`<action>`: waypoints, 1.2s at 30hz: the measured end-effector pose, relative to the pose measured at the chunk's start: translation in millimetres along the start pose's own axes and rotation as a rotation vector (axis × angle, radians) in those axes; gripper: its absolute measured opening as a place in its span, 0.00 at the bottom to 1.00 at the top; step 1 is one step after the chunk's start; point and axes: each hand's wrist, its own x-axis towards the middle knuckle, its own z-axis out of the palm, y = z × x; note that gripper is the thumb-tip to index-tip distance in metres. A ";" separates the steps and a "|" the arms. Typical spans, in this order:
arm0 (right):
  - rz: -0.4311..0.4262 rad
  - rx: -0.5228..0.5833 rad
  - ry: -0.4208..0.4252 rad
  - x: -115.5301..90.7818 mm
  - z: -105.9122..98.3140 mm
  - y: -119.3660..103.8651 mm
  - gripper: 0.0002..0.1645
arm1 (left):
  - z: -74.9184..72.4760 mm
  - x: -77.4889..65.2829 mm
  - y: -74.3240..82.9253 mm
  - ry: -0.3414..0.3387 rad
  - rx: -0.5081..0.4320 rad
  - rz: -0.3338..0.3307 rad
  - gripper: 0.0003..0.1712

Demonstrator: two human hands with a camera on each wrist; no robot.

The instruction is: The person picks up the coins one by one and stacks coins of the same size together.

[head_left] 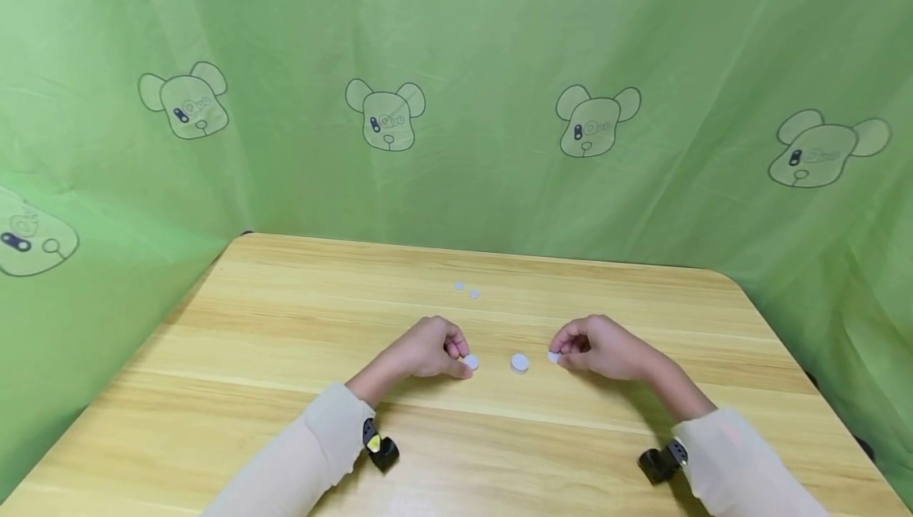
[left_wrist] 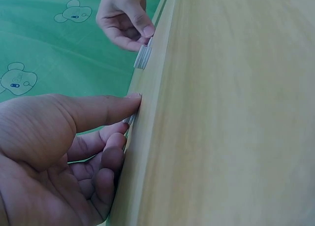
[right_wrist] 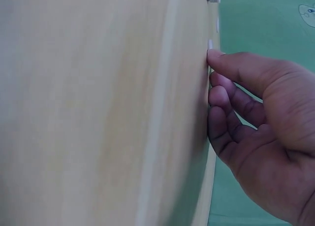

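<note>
On the wooden table, my left hand [head_left: 433,350] pinches a white round disc [head_left: 471,361] between thumb and fingers, close to the tabletop. Across from it, my right hand [head_left: 597,346] has its thumb and fingertips on another white disc [head_left: 554,358], partly covered by them. Between the two hands sits a short stack of white discs [head_left: 519,362], apart from both in the head view. The left wrist view shows the stack's layered edge [left_wrist: 142,57]. In the right wrist view a thin disc edge [right_wrist: 210,44] sticks out past my thumb tip.
Two smaller white discs [head_left: 467,290] lie farther back on the table [head_left: 321,287]. A green curtain [head_left: 485,200] with bear-head drawings hangs behind the table and at both sides. Black wrist cameras [head_left: 381,453] are worn at both cuffs.
</note>
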 end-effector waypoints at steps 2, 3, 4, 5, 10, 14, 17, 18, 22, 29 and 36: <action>0.004 0.002 0.003 -2.0 0.3 -0.2 0.05 | -0.2 -0.1 0.3 0.001 0.000 0.001 0.13; 0.007 0.003 0.005 -2.9 0.5 -0.3 0.05 | -0.2 -0.1 0.4 0.000 0.000 0.001 0.13; 0.009 0.005 0.006 -3.8 0.7 -0.5 0.05 | -0.3 -0.2 0.4 0.000 0.000 0.001 0.13; 0.010 0.006 0.007 -4.7 1.0 -0.7 0.05 | -0.3 -0.2 0.5 0.000 0.001 0.001 0.13; 0.010 0.019 0.009 -8.0 2.1 -1.7 0.05 | -0.2 -0.4 0.2 0.000 0.013 0.002 0.13; 0.010 0.021 0.012 -9.9 3.3 -2.0 0.05 | 0.1 -0.3 0.2 0.000 0.015 0.000 0.13; 0.009 0.018 0.019 -10.9 4.5 -2.3 0.05 | 0.1 -0.3 0.3 -0.001 0.009 -0.003 0.13; 0.008 0.018 0.023 -11.2 5.0 -2.4 0.05 | 0.2 -0.3 0.4 -0.001 0.008 -0.002 0.13; 0.007 0.028 0.032 -12.4 6.5 -3.1 0.05 | 0.4 -0.4 0.6 0.001 0.006 0.002 0.13; 0.007 0.082 0.029 -13.4 9.5 -4.7 0.07 | 0.3 0.5 -0.3 0.003 0.014 0.002 0.13; 0.004 0.072 0.050 -13.8 12.8 2.7 0.06 | -0.2 -0.1 -0.2 0.001 0.011 0.003 0.13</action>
